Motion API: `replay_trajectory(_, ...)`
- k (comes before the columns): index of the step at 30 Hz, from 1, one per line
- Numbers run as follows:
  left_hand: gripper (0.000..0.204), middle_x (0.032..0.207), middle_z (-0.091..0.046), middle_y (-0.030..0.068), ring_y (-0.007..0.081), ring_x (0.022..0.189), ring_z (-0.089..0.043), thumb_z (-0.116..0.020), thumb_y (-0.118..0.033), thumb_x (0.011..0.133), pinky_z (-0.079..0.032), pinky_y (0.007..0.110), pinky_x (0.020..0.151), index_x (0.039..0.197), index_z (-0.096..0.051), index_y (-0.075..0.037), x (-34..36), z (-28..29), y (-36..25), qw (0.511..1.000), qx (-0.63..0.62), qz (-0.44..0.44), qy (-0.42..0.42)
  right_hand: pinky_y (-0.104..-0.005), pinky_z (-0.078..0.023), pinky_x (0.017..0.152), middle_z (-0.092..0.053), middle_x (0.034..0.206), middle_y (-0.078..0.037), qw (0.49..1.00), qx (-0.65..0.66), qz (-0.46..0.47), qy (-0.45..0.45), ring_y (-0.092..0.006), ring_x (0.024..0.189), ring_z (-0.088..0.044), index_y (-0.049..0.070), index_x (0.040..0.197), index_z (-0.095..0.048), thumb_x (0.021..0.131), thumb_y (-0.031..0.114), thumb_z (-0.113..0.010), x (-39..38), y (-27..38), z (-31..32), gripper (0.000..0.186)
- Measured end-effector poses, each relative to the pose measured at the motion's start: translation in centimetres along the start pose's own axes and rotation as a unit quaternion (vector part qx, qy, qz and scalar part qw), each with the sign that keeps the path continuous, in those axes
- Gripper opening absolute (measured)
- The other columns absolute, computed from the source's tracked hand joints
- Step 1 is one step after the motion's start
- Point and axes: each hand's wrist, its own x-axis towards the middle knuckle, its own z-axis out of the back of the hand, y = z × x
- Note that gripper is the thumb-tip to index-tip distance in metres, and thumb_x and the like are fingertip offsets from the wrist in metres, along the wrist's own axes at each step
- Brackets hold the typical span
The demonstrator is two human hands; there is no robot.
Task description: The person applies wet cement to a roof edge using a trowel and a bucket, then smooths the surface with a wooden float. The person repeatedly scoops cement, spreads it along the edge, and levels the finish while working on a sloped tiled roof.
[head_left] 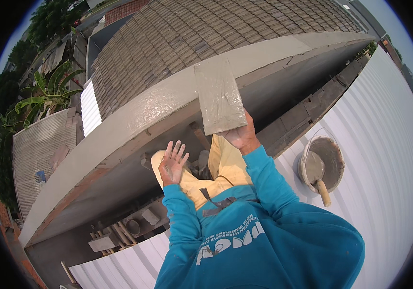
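My right hand (245,136) grips a plastering float (220,98) at its near end, the fingers partly hidden beneath it. The float's flat rectangular face is coated in wet grey cement, and its far end overlaps the top of the plastered wall (156,101). Part of that wall's top glistens wet. Over my left thigh, my left hand (172,163) is held palm up, fingers spread, smeared with cement and holding nothing. To the right, a bucket (340,166) contains grey mortar (314,166), with a wooden-handled tool (323,192) leaning in it.
Beyond the wall rises a tiled roof (182,36). White corrugated roofing (377,130) lies under the bucket at right. A dark gap drops between the wall and a ledge (307,108). Blocks (103,242) and wooden poles sit lower left; banana plants (47,96) grow at far left.
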Motion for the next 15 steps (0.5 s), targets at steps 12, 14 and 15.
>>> replay_trajectory(12,0.084,0.16,-0.024,0.0217,0.0393,0.147,-0.025,-0.06,-0.038,0.092,-0.023,0.057,0.118,0.157,-0.019,-0.004,-0.3,-0.5,-0.2,1.0,0.017,-0.002,-0.004,-0.0456,-0.047,0.069,-0.064,0.115,-0.013,1.0,0.006,-0.022,-0.004,-0.0324,0.098,-0.062,0.01,0.127,-0.057,0.099,0.042,-0.041,-0.8,-1.0,-1.1,0.045)
replay_trajectory(14,0.084,0.16,-0.024,0.0216,0.0392,0.147,-0.025,-0.06,-0.038,0.093,-0.023,0.057,0.118,0.157,-0.019,-0.004,-0.3,-0.4,-0.3,1.0,0.018,-0.002,-0.005,-0.046,-0.048,0.07,-0.064,0.116,-0.014,1.0,0.014,-0.01,0.017,-0.033,0.098,-0.062,0.009,0.127,-0.057,0.1,0.04,-0.04,-0.8,-0.5,-1.0,0.045)
replay_trajectory(15,0.083,0.16,-0.024,0.0215,0.0392,0.147,-0.025,-0.06,-0.038,0.093,-0.023,0.057,0.118,0.157,-0.019,-0.004,-0.2,-0.2,-0.2,1.0,0.018,-0.003,-0.002,-0.0462,-0.048,0.07,-0.064,0.117,-0.014,1.0,0.016,-0.002,0.022,-0.0333,0.099,-0.062,0.008,0.127,-0.056,0.1,0.04,-0.04,-0.7,-0.3,-0.9,0.045)
